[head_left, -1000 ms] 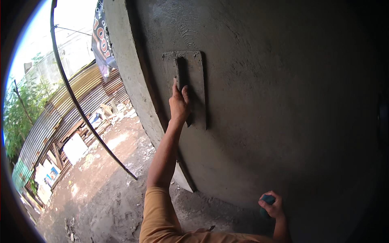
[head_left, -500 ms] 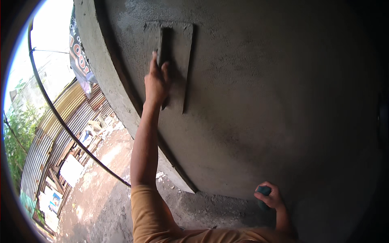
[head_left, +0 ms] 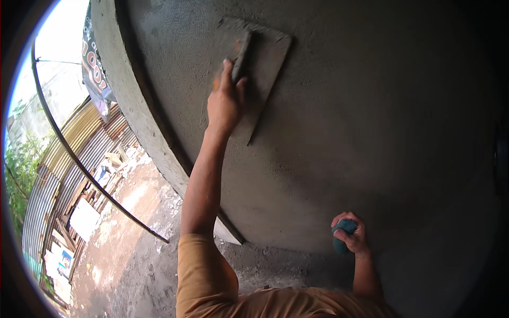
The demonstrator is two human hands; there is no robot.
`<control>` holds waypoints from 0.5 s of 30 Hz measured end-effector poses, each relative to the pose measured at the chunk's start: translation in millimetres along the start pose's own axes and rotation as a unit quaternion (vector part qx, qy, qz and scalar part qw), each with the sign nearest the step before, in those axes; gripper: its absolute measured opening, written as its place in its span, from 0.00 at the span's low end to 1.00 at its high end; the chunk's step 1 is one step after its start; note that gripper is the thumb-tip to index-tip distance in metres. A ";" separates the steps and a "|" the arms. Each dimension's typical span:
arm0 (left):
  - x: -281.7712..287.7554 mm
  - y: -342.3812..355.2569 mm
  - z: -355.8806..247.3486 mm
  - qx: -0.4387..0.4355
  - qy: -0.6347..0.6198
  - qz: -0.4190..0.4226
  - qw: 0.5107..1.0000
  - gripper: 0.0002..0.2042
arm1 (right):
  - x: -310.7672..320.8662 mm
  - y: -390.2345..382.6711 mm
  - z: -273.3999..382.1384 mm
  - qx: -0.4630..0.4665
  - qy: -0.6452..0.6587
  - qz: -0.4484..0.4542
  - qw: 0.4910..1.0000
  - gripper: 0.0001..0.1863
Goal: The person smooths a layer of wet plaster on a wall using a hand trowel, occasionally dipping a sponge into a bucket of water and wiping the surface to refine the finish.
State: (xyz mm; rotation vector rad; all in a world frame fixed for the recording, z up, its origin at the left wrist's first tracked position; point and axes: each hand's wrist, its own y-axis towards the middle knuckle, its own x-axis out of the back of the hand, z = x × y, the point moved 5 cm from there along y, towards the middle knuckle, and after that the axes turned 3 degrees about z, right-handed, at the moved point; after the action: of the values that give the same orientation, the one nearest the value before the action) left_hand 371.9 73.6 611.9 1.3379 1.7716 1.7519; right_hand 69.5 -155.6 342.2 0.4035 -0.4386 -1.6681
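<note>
My left hand (head_left: 225, 106) reaches up along the wall, closed around the handle of a rectangular plastering float (head_left: 273, 50). The float's flat face lies against the grey, wet-looking plastered wall (head_left: 328, 132), and its board is tilted with the top leaning right. My index finger stretches along the handle, and the palm side of the grip is hidden. Lower right, close to the wall, my right hand (head_left: 360, 238) grips a dark teal, rounded, sponge-like thing (head_left: 344, 228), with fingers and thumb wrapped around it.
The wall's pale left edge (head_left: 143, 111) runs down to the rough ground (head_left: 143, 265). Left of it, a thin dark pole (head_left: 71, 143) slants downward. Farther off are corrugated metal sheets (head_left: 40, 204), scattered boards (head_left: 85, 220), a hanging printed banner (head_left: 95, 74) and green plants (head_left: 24, 180).
My left hand has moved the float rightward across the wall, and the float has turned from nearly upright to tilted right. My right hand has risen a little with the teal thing.
</note>
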 end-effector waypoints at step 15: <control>17.9 17.1 -79.2 -0.094 0.049 0.095 0.990 0.31 | -47.5 118.9 189.2 0.254 -0.058 0.102 0.960 0.06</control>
State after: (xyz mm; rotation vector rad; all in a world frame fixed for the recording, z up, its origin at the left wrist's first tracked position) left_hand 308.7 35.7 650.1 1.3997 1.5225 2.0624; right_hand 83.1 -112.8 566.1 0.6161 -0.9725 -1.3686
